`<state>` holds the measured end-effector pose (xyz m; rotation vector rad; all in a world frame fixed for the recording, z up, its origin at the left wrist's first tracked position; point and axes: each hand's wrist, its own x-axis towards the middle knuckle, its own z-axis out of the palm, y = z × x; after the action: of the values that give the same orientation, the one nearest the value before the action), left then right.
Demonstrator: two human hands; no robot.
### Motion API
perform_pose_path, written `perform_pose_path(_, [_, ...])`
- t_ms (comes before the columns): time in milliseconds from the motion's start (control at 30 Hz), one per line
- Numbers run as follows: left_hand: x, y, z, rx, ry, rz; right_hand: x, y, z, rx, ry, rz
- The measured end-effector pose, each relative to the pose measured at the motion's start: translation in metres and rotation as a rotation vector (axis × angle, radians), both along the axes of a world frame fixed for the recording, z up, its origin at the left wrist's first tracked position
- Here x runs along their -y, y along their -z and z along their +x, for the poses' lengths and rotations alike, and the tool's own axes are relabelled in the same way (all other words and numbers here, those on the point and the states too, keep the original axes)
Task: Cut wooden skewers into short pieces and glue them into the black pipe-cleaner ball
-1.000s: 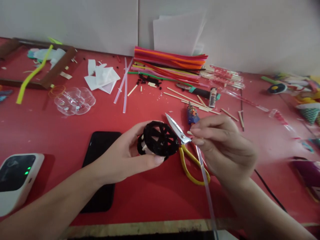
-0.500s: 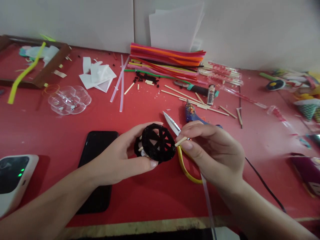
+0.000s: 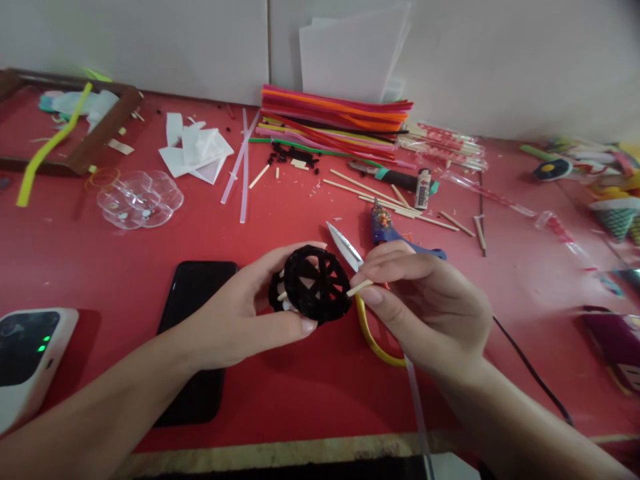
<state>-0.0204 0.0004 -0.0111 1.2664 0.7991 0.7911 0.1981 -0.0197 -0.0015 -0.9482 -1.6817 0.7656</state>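
My left hand [image 3: 250, 317] grips a black fuzzy wheel [image 3: 316, 285] with spokes, held upright above the red table [image 3: 310, 393]. A second black disc shows just behind it with short wooden pegs between them. My right hand [image 3: 430, 310] pinches a short wooden stick [image 3: 359, 288], whose tip touches the wheel's right rim. A clear plastic strip [image 3: 416, 407] runs down from under that hand. Yellow-handled scissors [image 3: 350, 267] lie on the table under both hands.
A black phone [image 3: 193, 333] lies under my left forearm, a white device [image 3: 27, 360] at the left edge. Coloured pipe cleaners [image 3: 335, 120], wooden sticks [image 3: 380, 197], a lighter [image 3: 423, 189], a glue gun [image 3: 387, 230], clear trays [image 3: 140, 200] and paper scraps [image 3: 197, 150] lie behind.
My right hand turned and brought the short wooden stick leftwards until its tip reached the wheel's rim. The view shifted slightly. My left hand kept the wheel nearly still.
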Motion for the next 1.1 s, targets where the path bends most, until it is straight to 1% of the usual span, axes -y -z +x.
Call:
perform_pose_path(300, [0.0002,-0.0006,-0.0002,0.017,0.015,-0.032,-0.0011,0.0009,0.0008,0.025,-0.002,0.058])
perform_pose_path(500, [0.0006,-0.0028,-0.0034,0.021,0.051,-0.12,-0.004,0.0004,0.0015,0.038,-0.036,0.143])
perform_pose_path(900, [0.0015,0.002,-0.0045,0.071,0.075,-0.092,-0.0059,-0.0039,0.0023,0.175,-0.028,0.284])
perform_pose_path(1100, [0.0017,0.0026,-0.0048,0.075,0.068,-0.088,-0.0066,-0.0041,0.0033,0.181,-0.054,0.33])
